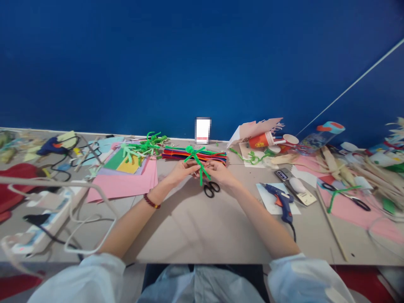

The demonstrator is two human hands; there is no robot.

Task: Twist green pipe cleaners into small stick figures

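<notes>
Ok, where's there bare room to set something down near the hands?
The widest bare tabletop lies below the left hand and right hand holding the green pipe-cleaner figure, bordered by the black-handled scissors and the near edge. Crowded: the pink paper and power strip at left, the pale strips at far right.

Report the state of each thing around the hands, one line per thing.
Green pipe-cleaner figure: twisted into shape, upright, held between both hands.
Left hand: pinching the figure.
Right hand: pinching the figure.
Black-handled scissors: lying on the table, not held.
Blue hot glue gun: lying on white paper, not held, cord attached.
Multicoloured pipe-cleaner bundle: lying flat behind the hands.
Red paper cup: tipped on its side.
</notes>
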